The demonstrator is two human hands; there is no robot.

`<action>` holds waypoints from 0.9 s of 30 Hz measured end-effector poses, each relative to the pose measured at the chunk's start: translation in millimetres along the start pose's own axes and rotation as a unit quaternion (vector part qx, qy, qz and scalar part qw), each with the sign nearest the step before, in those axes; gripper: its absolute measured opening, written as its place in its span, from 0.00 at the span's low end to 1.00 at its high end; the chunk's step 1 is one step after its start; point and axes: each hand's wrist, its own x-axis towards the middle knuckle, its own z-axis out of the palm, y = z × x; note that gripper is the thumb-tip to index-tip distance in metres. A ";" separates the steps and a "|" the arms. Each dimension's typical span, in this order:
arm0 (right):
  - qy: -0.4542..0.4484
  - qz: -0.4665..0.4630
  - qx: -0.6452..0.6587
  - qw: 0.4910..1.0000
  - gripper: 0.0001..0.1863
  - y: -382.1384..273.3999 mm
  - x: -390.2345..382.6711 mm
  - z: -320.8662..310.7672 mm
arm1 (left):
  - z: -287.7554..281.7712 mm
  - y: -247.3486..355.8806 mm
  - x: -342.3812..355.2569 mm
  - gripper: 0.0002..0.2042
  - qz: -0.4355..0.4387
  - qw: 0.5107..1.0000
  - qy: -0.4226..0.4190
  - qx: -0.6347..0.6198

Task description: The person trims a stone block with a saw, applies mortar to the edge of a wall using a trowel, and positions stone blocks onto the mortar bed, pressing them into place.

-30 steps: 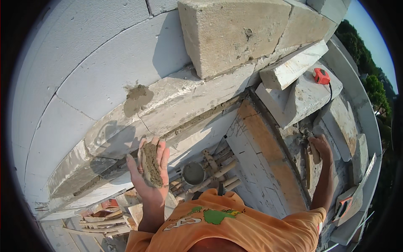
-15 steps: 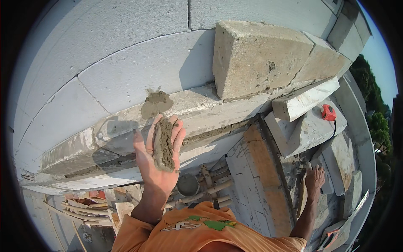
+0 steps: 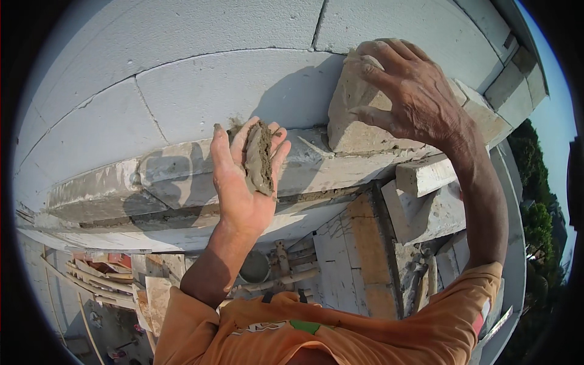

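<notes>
On the upturned palm and against the fingers of my left hand [image 3: 243,182] lies an elongated lump of wet mortar [image 3: 260,159]. My fingers cup it, in front of the white block wall. My right hand [image 3: 409,88] reaches up over the near end of a beige block [image 3: 353,131]. Its fingers are spread and bent and the thumb stands apart; whether they press on the block I cannot tell. The block sits on a grey ledge [image 3: 207,158] along the foot of the wall [image 3: 219,85].
Pale block offcuts [image 3: 426,176] are piled below my right forearm. Far below stand a round bucket [image 3: 254,267] and wooden poles [image 3: 283,280]. A parapet edge [image 3: 514,201] curves down the right side, with trees [image 3: 535,237] beyond.
My right hand has come up from the lower right to the beige block. My left hand has shifted up and right with the mortar, and the view has shifted slightly.
</notes>
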 end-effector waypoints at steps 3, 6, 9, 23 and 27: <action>-0.131 -0.075 -0.025 0.988 0.36 -3.8 33.5 20.3 | 9.1 -1.9 16.7 0.41 0.033 0.999 -0.002 0.015; -0.231 -0.123 -0.089 0.961 0.35 -12.7 50.4 29.7 | 14.1 -8.9 33.7 0.40 0.037 0.999 0.015 0.017; -0.363 -0.143 -0.163 0.906 0.37 -32.4 66.2 15.8 | 9.6 -18.4 46.8 0.39 0.041 0.998 0.021 0.042; -0.374 -0.233 -0.207 0.874 0.26 -21.2 59.6 26.6 | 3.0 -53.7 72.6 0.26 0.026 0.993 0.077 0.087; -0.366 -0.234 -0.204 0.877 0.26 -19.0 56.4 26.3 | 25.7 -55.8 54.9 0.16 0.014 0.987 0.132 0.093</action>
